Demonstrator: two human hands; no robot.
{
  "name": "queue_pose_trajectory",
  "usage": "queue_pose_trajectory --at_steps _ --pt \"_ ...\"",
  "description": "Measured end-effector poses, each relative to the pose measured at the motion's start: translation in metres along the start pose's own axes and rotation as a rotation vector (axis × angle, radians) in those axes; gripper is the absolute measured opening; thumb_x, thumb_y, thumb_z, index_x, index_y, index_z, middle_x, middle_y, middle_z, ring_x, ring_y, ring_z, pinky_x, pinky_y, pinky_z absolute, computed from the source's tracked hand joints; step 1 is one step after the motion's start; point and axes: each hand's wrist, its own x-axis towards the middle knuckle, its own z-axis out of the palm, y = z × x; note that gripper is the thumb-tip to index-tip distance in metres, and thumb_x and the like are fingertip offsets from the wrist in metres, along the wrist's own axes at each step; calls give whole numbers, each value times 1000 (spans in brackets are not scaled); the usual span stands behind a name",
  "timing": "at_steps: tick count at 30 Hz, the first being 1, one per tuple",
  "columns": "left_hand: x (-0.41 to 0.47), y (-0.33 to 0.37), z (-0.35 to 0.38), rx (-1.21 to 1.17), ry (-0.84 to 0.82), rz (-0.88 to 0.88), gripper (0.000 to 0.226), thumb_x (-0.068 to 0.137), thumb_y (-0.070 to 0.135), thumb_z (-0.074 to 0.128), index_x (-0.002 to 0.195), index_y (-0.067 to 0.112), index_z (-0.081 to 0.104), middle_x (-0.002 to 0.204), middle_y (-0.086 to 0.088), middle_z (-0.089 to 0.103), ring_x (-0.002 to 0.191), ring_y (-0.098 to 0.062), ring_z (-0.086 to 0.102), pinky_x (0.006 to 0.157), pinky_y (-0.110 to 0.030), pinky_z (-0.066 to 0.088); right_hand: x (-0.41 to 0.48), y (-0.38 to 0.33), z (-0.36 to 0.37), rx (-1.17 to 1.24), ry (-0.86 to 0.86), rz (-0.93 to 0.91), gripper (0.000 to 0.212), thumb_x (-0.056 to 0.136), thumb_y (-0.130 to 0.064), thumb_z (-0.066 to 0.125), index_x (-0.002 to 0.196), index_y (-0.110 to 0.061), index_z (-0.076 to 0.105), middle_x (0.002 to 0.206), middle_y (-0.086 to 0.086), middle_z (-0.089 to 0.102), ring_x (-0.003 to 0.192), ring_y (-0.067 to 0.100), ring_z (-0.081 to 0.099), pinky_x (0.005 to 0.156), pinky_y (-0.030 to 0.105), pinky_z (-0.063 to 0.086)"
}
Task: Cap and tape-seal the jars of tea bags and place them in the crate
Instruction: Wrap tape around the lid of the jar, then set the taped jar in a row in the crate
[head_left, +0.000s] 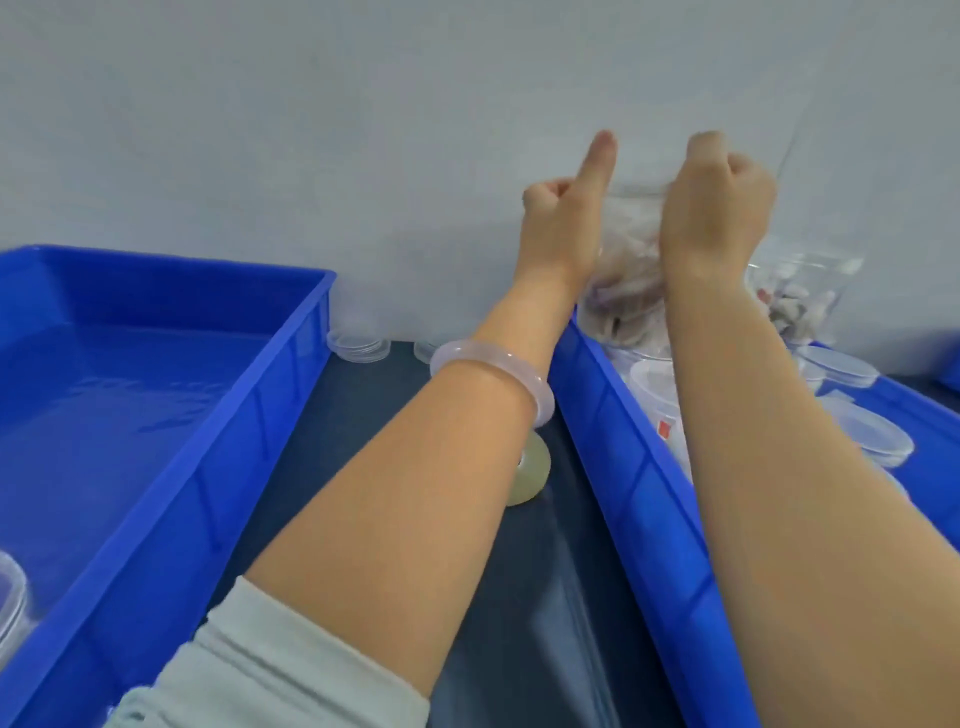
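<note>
Clear jar (623, 280) of tea bags held up; right hand (717, 208) grips it; left hand (558, 213) curled alongside, grip unclear.

The jar (628, 270) between my hands is blurred. My right hand (717, 208) and right arm (779, 467) cover most of it, so its top cannot be read. The fingers of my left hand (566, 208) face away from me; their contact with the jar cannot be determined. My left arm (415, 467) hides part of the tape roll (532, 473). The picture's left edge cuts off the left crate (291, 374) and a second jar (10, 597) in its corner.
</note>
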Motion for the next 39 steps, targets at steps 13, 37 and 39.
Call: queue_pose_trajectory --at_steps 13,37,39 --pt "7 -97 40 262 -427 -117 98 83 11 72 153 32 6 153 -2 32 134 -18 40 100 -26 41 24 99 -21 -115 70 81 72 95 -62 21 128 -4 48 130 12 53 124 28 45 105 42 33" --pt "-4 -96 62 599 -572 -139 64 91 0 45 150 14 23 146 -12 39 131 -29 41 104 -37 39 38 123 -39 -266 76 141 86 88 -59 53 148 -6 21 150 15 33 136 35 32 111 47 30" --pt "-4 -98 65 627 -574 -118 65 92 0 43 151 16 21 149 -11 36 133 -29 39 106 -38 36 41 124 -41 -266 31 148 87 89 -57 52 150 -7 15 152 15 30 137 36 32 111 48 30"
